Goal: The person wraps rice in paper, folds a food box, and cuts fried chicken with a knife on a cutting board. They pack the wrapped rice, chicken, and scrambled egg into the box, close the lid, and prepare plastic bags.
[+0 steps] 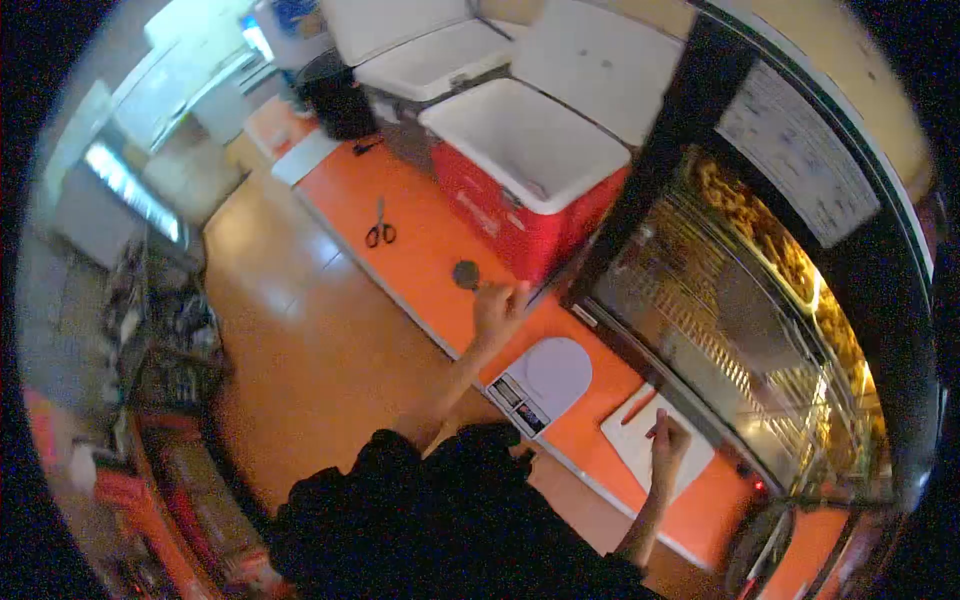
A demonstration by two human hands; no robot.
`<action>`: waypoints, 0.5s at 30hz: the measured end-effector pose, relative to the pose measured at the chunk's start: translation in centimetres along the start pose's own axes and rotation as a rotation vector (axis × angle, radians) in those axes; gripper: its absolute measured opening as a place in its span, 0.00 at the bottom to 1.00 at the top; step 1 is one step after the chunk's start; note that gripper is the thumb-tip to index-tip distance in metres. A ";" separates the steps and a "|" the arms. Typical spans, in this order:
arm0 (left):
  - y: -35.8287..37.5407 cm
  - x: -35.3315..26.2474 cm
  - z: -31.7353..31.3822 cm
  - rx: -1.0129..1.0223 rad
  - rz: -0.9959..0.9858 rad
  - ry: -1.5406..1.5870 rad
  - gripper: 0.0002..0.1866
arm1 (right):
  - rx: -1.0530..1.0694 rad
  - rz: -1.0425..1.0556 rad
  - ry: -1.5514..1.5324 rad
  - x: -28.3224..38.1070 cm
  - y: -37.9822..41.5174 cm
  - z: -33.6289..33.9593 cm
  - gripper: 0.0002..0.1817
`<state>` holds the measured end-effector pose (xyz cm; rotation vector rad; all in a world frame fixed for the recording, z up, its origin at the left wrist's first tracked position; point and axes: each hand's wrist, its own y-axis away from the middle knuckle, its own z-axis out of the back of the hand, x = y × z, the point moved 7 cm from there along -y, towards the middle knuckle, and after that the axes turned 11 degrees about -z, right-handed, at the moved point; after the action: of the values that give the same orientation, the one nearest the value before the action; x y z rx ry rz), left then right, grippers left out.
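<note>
Counter (430, 250) in orange: left hand (500, 308) curled just beside dark disc (466, 274), right hand (668, 440) half-curled over white board (628, 440), holdings of the 2 impossible to tell through blur. Risk: slim red tool (640, 404) nudged by unguarded right-hand reach, or scale (560, 370) jolted by left-hand backswing.

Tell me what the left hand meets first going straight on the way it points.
The left hand would probably meet the boxy red cooler with a white rim and interior first, near its lower corner; depth is unclear in this single view.
</note>
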<state>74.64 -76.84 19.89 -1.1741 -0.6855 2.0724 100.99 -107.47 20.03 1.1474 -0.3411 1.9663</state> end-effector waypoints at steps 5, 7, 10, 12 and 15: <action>12.7 11.8 6.2 -0.033 0.406 -0.126 0.09 | 0.420 0.176 -0.314 -2.5 -0.2 -11.3 0.05; 16.2 15.2 9.1 -0.064 0.485 -0.125 0.07 | 0.678 0.102 -0.564 0.8 1.3 -16.8 0.02; 20.0 20.1 12.5 -0.065 0.550 -0.046 0.07 | 0.743 0.202 -0.184 7.6 3.8 -24.2 0.03; 21.7 23.9 14.0 -0.028 0.569 0.023 0.08 | 0.840 0.082 -0.239 11.2 5.6 -29.7 0.04; 24.5 30.2 16.8 0.067 0.555 0.125 0.11 | 0.969 0.168 -0.226 16.8 6.0 -39.9 0.07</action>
<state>41.32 -72.23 -5.92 -1.5699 -0.2386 2.4115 68.21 -79.39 12.87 1.9915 0.4908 2.1962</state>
